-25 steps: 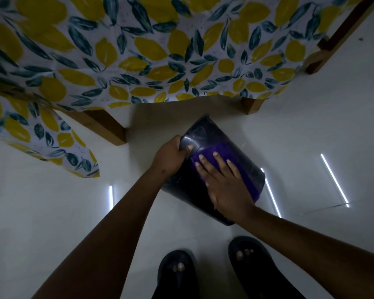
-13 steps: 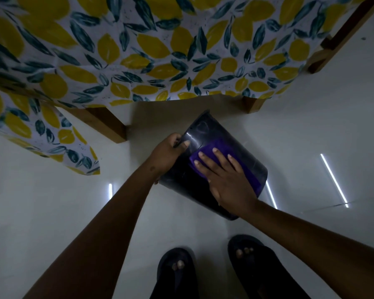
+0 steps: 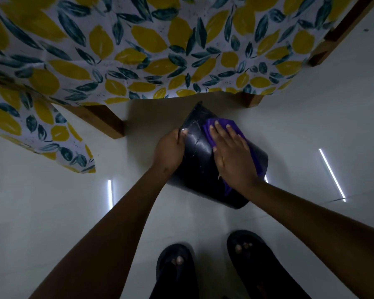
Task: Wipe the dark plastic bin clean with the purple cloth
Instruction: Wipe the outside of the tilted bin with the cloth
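While the left hand [image 3: 170,151] is clamped on the rim of the dark plastic bin [image 3: 198,167], the purple cloth [image 3: 219,126] is pressed flat under the spread right hand [image 3: 232,153]; the bin is judged light, stiff, slippery.

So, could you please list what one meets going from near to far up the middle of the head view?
Sandals → right hand flat on the purple cloth, against the bin → lemon-print tablecloth.
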`<act>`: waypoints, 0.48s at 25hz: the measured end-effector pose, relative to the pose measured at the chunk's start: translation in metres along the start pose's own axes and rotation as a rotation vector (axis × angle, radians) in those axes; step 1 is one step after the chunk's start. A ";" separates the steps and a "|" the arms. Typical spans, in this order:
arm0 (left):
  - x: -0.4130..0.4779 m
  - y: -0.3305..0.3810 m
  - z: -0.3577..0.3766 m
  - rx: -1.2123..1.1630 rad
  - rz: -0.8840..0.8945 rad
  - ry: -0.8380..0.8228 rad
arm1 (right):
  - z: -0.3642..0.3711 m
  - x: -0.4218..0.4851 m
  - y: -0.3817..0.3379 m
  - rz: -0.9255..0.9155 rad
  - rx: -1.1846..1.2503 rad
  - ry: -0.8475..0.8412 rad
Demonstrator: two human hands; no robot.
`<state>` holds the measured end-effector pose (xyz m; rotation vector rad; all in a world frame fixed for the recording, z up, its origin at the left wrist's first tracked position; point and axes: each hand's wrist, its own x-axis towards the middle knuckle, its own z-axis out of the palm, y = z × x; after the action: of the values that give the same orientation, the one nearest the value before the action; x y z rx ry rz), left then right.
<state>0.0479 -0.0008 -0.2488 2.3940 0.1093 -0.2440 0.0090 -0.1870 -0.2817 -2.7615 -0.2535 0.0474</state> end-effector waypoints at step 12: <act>0.012 0.008 -0.001 0.043 -0.016 -0.034 | 0.015 -0.041 -0.025 -0.145 -0.176 -0.019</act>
<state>0.0610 -0.0061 -0.2458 2.4313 0.1093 -0.2969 -0.0365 -0.1667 -0.2864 -2.9086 -0.4832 0.0147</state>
